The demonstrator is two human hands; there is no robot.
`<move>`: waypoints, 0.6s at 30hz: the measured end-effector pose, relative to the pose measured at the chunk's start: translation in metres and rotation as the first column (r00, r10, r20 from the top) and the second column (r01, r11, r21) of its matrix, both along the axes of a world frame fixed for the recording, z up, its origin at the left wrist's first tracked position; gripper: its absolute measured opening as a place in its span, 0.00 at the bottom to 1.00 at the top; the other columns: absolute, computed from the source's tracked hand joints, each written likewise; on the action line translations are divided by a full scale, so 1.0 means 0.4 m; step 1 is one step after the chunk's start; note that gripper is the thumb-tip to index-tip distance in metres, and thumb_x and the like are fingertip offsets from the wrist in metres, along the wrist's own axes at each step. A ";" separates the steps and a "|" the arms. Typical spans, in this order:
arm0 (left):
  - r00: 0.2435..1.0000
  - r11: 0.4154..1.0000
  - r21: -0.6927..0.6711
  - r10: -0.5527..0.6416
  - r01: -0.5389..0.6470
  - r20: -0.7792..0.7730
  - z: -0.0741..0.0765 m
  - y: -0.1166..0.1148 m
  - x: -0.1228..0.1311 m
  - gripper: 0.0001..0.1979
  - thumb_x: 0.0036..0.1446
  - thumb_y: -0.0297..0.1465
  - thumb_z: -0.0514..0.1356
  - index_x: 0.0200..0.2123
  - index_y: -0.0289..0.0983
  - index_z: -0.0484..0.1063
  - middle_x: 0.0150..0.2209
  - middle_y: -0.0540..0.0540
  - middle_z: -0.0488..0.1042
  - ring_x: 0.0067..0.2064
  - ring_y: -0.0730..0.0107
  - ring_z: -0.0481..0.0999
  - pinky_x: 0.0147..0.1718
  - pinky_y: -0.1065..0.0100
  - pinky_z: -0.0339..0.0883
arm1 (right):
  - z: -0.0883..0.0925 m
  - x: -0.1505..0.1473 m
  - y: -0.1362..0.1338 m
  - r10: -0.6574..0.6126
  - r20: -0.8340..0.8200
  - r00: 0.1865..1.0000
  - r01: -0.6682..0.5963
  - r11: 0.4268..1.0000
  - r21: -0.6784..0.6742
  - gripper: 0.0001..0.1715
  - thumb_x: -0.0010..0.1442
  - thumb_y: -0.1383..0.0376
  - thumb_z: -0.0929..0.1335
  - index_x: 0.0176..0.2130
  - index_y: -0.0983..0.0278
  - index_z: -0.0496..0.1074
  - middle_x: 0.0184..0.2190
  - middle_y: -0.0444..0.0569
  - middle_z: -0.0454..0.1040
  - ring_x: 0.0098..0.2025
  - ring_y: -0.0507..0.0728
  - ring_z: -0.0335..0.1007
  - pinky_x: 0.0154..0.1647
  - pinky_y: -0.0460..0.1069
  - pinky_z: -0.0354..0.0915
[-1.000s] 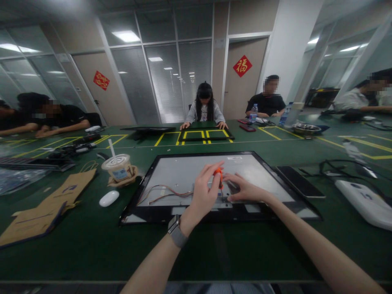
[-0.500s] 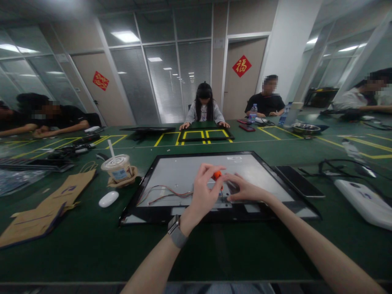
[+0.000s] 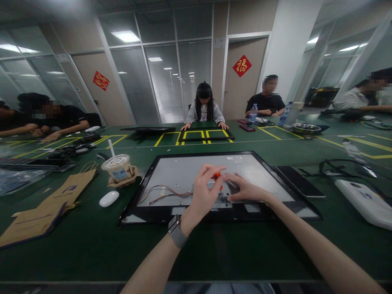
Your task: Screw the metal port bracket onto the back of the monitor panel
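A flat monitor panel (image 3: 183, 171) in a black frame lies face down on the green table, its grey metal back up. My left hand (image 3: 203, 194) grips a small orange-handled screwdriver (image 3: 217, 176) upright over the panel's lower middle. My right hand (image 3: 245, 188) rests its fingers on the panel beside the screwdriver's tip, which is hidden between the two hands. Thin red and white wires (image 3: 162, 192) run across the panel to the left of my hands. A watch sits on my left wrist.
A lidded drink cup (image 3: 118, 166) with a straw, a white mouse (image 3: 109, 198) and a brown paper bag (image 3: 49, 206) lie to the left. A dark phone (image 3: 298, 181), cables and a white device (image 3: 364, 200) lie to the right. Other people sit around the far table edges.
The screwdriver has sunk slightly between my fingers and my left fingers have shifted round its handle. My right hand and the panel have stayed put.
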State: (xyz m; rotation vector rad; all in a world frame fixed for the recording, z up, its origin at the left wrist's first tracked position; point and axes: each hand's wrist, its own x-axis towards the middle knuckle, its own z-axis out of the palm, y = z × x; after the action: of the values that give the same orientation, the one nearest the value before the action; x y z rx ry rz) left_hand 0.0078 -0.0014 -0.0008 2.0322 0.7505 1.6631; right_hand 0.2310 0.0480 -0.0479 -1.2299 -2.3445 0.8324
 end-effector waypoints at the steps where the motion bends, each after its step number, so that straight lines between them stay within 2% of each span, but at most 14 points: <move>1: 1.000 1.000 0.008 0.010 -0.010 0.000 0.001 -0.001 -0.001 0.10 0.65 0.31 0.61 0.48 0.40 0.78 0.39 0.47 0.71 0.38 0.71 0.74 0.40 0.68 0.73 | 0.000 0.000 0.000 0.000 -0.001 1.000 0.000 1.000 -0.003 0.49 0.49 0.39 0.74 0.64 0.54 0.67 0.69 0.52 0.63 0.73 0.69 0.48 0.74 0.65 0.25; 3: 1.000 1.000 -0.013 -0.015 0.015 0.001 0.002 -0.004 -0.002 0.12 0.65 0.31 0.60 0.50 0.40 0.78 0.41 0.46 0.71 0.39 0.70 0.74 0.43 0.66 0.73 | 0.000 0.000 0.000 0.001 -0.003 1.000 -0.001 1.000 -0.006 0.50 0.49 0.38 0.74 0.64 0.54 0.67 0.69 0.52 0.63 0.73 0.69 0.48 0.74 0.65 0.25; 5: 0.994 0.991 -0.078 -0.105 0.106 0.025 0.001 -0.005 -0.003 0.16 0.66 0.29 0.57 0.55 0.41 0.75 0.47 0.43 0.71 0.45 0.68 0.76 0.46 0.63 0.74 | 0.000 0.000 0.001 0.000 -0.003 1.000 0.000 1.000 -0.005 0.50 0.49 0.38 0.74 0.64 0.54 0.68 0.68 0.52 0.64 0.73 0.69 0.48 0.74 0.65 0.25; 7: 0.973 0.960 -0.163 -0.214 0.226 0.087 0.000 -0.004 -0.001 0.19 0.67 0.27 0.53 0.58 0.41 0.72 0.52 0.40 0.72 0.47 0.65 0.77 0.46 0.62 0.75 | -0.002 -0.001 0.003 0.000 0.000 1.000 0.000 1.000 0.002 0.50 0.49 0.38 0.74 0.64 0.53 0.68 0.68 0.51 0.64 0.73 0.69 0.49 0.73 0.66 0.25; 9: 0.955 0.932 -0.222 -0.262 0.288 0.140 -0.001 0.000 0.001 0.19 0.67 0.28 0.52 0.59 0.40 0.72 0.51 0.39 0.74 0.46 0.65 0.78 0.44 0.63 0.76 | -0.005 0.000 0.005 0.004 0.002 1.000 -0.004 1.000 0.009 0.49 0.49 0.38 0.74 0.64 0.53 0.67 0.68 0.51 0.64 0.73 0.69 0.48 0.73 0.66 0.25; 11: 0.965 0.941 -0.228 -0.223 0.251 0.138 0.001 0.004 0.002 0.17 0.67 0.29 0.55 0.57 0.39 0.73 0.47 0.40 0.76 0.44 0.66 0.79 0.42 0.64 0.76 | -0.009 0.001 0.007 0.009 0.003 1.000 -0.009 1.000 0.012 0.50 0.49 0.38 0.74 0.64 0.53 0.67 0.69 0.51 0.63 0.73 0.69 0.48 0.73 0.66 0.25; 15: 0.996 0.989 -0.130 -0.069 0.075 0.050 0.007 0.006 -0.001 0.13 0.63 0.31 0.62 0.51 0.39 0.78 0.38 0.46 0.74 0.39 0.69 0.76 0.43 0.64 0.75 | -0.009 0.002 0.007 0.001 0.008 1.000 -0.002 1.000 0.009 0.50 0.49 0.39 0.74 0.65 0.54 0.66 0.68 0.52 0.64 0.73 0.68 0.48 0.74 0.66 0.25; 18: 0.998 0.992 -0.108 -0.062 0.064 0.021 0.007 0.003 -0.006 0.15 0.66 0.30 0.58 0.54 0.40 0.76 0.43 0.44 0.74 0.45 0.66 0.76 0.48 0.61 0.73 | -0.001 0.000 0.003 0.002 0.006 1.000 -0.002 1.000 0.012 0.48 0.49 0.39 0.75 0.63 0.54 0.68 0.68 0.52 0.65 0.73 0.68 0.49 0.74 0.66 0.27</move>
State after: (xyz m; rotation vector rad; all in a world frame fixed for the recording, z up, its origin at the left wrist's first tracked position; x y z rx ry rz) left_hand 0.0055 -0.0002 0.0021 1.9441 0.7465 1.5680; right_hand 0.2311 0.0493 -0.0484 -1.2270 -2.3523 0.8151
